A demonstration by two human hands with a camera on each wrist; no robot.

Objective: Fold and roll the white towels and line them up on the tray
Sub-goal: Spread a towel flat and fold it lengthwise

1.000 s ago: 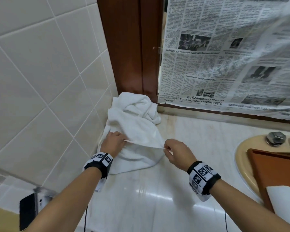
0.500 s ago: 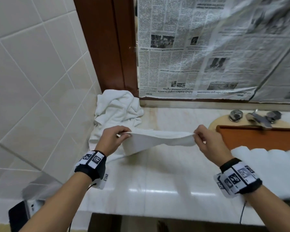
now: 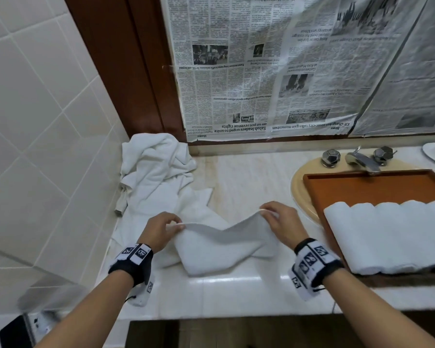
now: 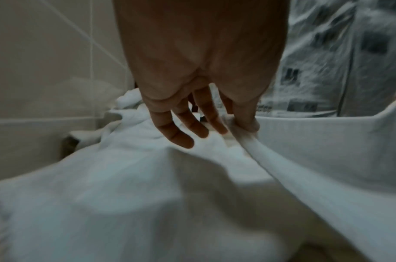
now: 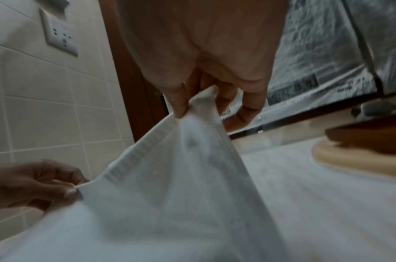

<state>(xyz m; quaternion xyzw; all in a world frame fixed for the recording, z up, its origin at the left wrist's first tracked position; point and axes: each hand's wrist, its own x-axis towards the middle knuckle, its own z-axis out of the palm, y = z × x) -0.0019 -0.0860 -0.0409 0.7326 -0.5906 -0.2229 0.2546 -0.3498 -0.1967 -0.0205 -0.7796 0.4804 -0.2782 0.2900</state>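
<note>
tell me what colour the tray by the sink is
Reddish-brown, like stained wood; the tray shows best in the head view.

A bathroom is indicated: glossy wall tiles [image 3: 35, 101], a marble vanity counter [image 3: 236, 290], an oval basin [image 3: 303, 197] with chrome faucet [image 3: 360, 160], a wood-framed mirror masked by newspaper [image 3: 274, 71], and heaped white towels [image 3: 156, 172].

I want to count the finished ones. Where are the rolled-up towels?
In the head view, the rolled towels lie side by side on the brown tray at the right, over the sink, near the faucet.
</note>
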